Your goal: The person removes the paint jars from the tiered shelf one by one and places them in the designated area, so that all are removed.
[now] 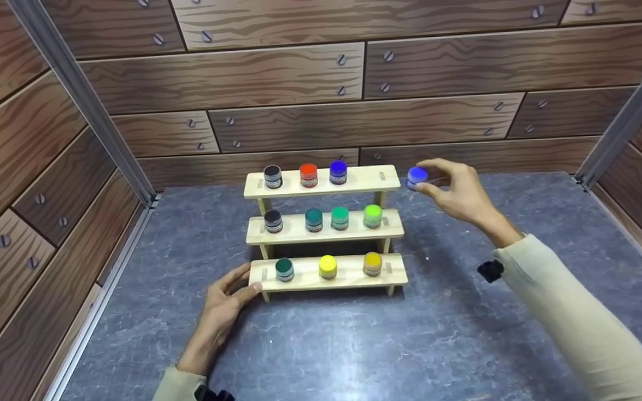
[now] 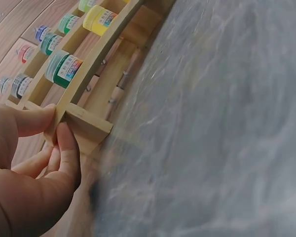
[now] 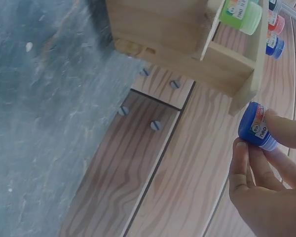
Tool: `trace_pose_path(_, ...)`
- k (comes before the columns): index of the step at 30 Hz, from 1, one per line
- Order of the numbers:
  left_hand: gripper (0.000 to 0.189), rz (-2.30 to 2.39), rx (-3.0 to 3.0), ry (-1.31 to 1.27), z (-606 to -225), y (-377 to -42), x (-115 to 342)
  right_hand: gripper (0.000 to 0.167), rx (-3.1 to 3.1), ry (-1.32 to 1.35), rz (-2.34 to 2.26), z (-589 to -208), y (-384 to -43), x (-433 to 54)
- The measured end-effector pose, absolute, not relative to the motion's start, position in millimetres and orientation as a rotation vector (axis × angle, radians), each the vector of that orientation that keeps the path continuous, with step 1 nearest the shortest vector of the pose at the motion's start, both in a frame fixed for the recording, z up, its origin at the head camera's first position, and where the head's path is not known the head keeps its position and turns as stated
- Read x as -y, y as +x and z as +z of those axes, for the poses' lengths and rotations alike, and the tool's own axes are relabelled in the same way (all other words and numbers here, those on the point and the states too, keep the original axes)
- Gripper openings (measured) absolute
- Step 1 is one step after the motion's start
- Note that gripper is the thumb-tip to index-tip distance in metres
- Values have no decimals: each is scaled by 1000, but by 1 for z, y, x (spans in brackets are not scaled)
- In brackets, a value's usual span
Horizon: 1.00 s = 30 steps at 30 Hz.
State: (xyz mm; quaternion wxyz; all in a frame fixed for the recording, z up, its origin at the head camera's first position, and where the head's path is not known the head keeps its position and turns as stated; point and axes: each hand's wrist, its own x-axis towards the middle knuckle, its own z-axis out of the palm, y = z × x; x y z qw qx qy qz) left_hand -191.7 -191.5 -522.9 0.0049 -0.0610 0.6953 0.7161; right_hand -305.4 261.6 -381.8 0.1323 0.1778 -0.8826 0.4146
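Observation:
A three-tier wooden rack (image 1: 321,281) holds small paint jars. My left hand (image 1: 223,303) pinches the left end of its lowest shelf between thumb and fingers, as the left wrist view shows up close. Out beside the right end of the top shelf, my right hand (image 1: 460,192) holds a blue paint jar (image 1: 417,177) between thumb and fingertips. That jar's printed label faces the right wrist camera. On the top shelf stand a black jar (image 1: 272,176), a red jar (image 1: 309,175) and a dark blue jar (image 1: 338,172), with bare wood at the right end.
The middle shelf carries a black jar (image 1: 273,221), a teal jar (image 1: 314,220), a green jar (image 1: 340,218) and a lime jar (image 1: 372,216). Below are a dark green jar (image 1: 285,269), a yellow jar (image 1: 327,267) and an amber jar (image 1: 372,264). Wood-patterned walls (image 1: 287,72) enclose the grey table (image 1: 326,351).

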Motion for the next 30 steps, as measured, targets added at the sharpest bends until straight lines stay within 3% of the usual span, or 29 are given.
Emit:
trace_pose_path(14, 62, 2319, -2100, -130, -533, -194, 194, 47, 2669, 438, 1279, -430, -300, -280)
trace_pose_path(30, 64, 2285, -2124, -159, -527, -191, 194, 39, 2825, 473, 1240, -491, -300, -279)
